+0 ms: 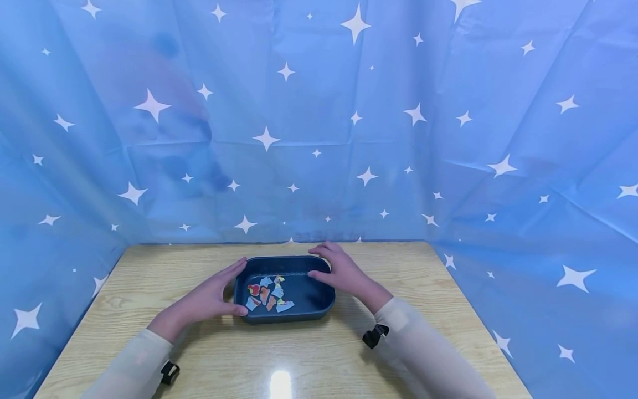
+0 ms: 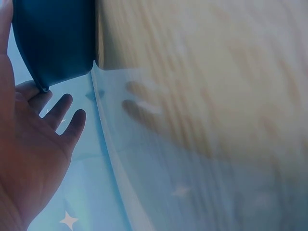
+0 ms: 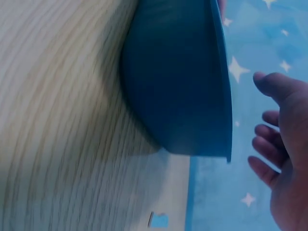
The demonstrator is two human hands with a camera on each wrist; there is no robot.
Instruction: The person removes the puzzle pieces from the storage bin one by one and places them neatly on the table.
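A dark blue tray [image 1: 309, 299] with rounded ends stands on the wooden table, with several small, irregular, colourful pieces [image 1: 265, 293] mostly in its left half. My left hand [image 1: 211, 295] spans the tray's left end, fingers straight, fingertips at the back corner and thumb at the front one. In the left wrist view, that hand's fingers [image 2: 57, 108] are spread, some right at the tray's rim. Over the right end is my right hand [image 1: 346, 271], its thumb above the rim. The right wrist view shows this hand apart from the tray wall [image 3: 178, 82], holding nothing.
The light wood table [image 1: 319, 360] runs under both forearms, with a bright reflection [image 1: 281, 385] near its front. A blue curtain [image 1: 319, 122] with white stars encloses the back and sides. Each sleeve has a black strap [image 1: 375, 336] around it.
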